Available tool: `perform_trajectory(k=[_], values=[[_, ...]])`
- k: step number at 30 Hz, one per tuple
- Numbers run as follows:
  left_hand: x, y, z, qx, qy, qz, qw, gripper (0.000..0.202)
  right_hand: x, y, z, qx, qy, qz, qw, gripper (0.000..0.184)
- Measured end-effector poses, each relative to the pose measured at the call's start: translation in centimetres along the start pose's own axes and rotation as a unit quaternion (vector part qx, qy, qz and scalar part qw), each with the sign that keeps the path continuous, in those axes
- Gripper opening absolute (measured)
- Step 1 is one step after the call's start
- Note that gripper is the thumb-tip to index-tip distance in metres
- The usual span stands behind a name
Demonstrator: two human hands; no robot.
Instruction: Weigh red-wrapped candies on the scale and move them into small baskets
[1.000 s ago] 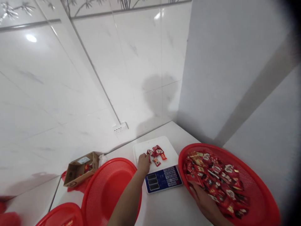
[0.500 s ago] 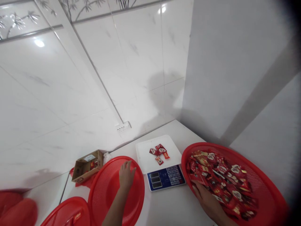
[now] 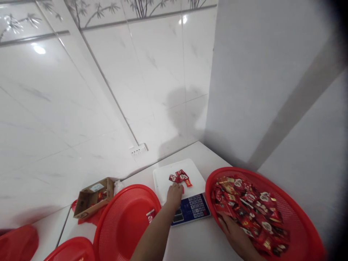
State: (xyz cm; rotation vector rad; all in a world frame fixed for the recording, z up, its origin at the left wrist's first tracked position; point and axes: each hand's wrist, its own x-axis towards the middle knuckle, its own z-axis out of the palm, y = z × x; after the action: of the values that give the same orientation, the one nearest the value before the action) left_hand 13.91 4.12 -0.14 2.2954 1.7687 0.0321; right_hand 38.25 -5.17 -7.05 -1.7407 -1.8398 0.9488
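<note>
on the scale (image 3: 162,177), wrapped candies (image 3: 182,177), just beyond left hand (image 3: 174,195)

Left hand (image 3: 174,194): fingertips hidden; grip on the small red wrapper (image 3: 183,189) beyond them unclear. Blue-and-white electronic scale (image 3: 194,208), under left hand: displays partly covered by the wrist. Round red plastic basket (image 3: 122,224), left of left hand: near edge cut off, right side behind the forearm. Large red mesh basket (image 3: 301,221), at right hand (image 3: 231,228): bottom edge cropped; lower wrapped sweets (image 3: 252,210) buried. Brown cardboard box (image 3: 94,208), far left of both hands: contents too small to identify.
</note>
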Motion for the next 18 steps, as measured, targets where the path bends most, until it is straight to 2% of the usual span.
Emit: perform_trajectory(k=[4, 8, 11, 14, 16, 18], values=[[-1.6, -1.7, -0.8, -0.023, 0.038, -0.072, 0.996, 0.035, 0.0, 0.1, 0.1, 0.006, 0.013, -0.008, 1.000, 0.048], [-6.2, -4.7, -1.7, -0.048, 0.092, -0.194, 0.975, 0.040, 0.1, 0.1, 0.1, 0.003, 0.014, -0.002, 1.000, 0.047], [-10.0, -7.0, -1.9, -0.061, 0.098, -0.270, 0.956, 0.035, 0.1, 0.1, 0.1, -0.002, 0.003, 0.003, 1.000, 0.049], [-11.7, -8.0, -1.7, -0.059, 0.109, -0.275, 0.953, 0.041, 0.2, 0.1, 0.1, 0.000, -0.004, 0.003, 1.000, 0.050], [-11.2, -7.7, -1.5, -0.059, 0.120, -0.246, 0.960, 0.042, 0.2, 0.2, 0.1, 0.003, 0.003, -0.001, 1.000, 0.048], [-9.3, -6.7, -1.4, -0.063, 0.119, -0.211, 0.968, 0.039, 0.2, 0.2, 0.2, 0.008, 0.015, -0.004, 1.000, 0.046]])
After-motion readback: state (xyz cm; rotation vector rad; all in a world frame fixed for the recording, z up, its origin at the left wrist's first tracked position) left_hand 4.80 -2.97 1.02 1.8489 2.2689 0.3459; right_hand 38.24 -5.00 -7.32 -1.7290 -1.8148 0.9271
